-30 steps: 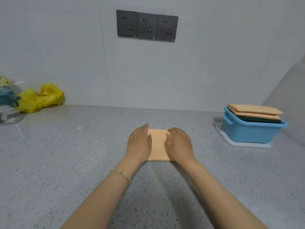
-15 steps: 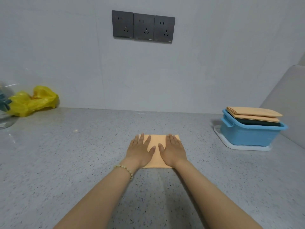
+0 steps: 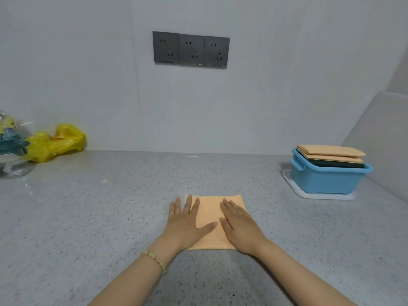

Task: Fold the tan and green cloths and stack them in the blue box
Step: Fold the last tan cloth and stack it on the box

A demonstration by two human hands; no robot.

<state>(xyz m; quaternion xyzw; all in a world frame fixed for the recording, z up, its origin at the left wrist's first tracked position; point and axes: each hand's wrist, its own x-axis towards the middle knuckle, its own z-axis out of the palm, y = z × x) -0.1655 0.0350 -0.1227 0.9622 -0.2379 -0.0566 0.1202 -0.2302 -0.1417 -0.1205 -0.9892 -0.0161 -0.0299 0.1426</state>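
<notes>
A pale wall (image 3: 265, 96) rises well beyond both hands, and a grey speckled worktop (image 3: 88, 217) runs beneath them. Far to the right of the right hand and further back, a blue box (image 3: 326, 180) stands on a white tray (image 3: 293, 188). Stacked tan cloths (image 3: 331, 151) rise above its rim, over a green cloth (image 3: 340, 163) whose edge shows just under them. Far to the left of the left hand, against the wall, lies a crumpled yellow bag (image 3: 57, 142), touching a glass jar (image 3: 11, 151) at the frame edge. Straight ahead of the hands, high on the wall, a row of three dark sockets (image 3: 191, 50) carries small marks along its lower edge, too small to read. A folded tan cloth (image 3: 212, 214) lies flat on the worktop directly under both hands. The left hand (image 3: 184, 226) lies flat with fingers spread, palm down on the cloth's left edge and partly on the worktop. The right hand (image 3: 239, 226) presses flat on the cloth's right side, fingers straight and close together. A beaded bracelet (image 3: 154, 259) circles the left wrist.
</notes>
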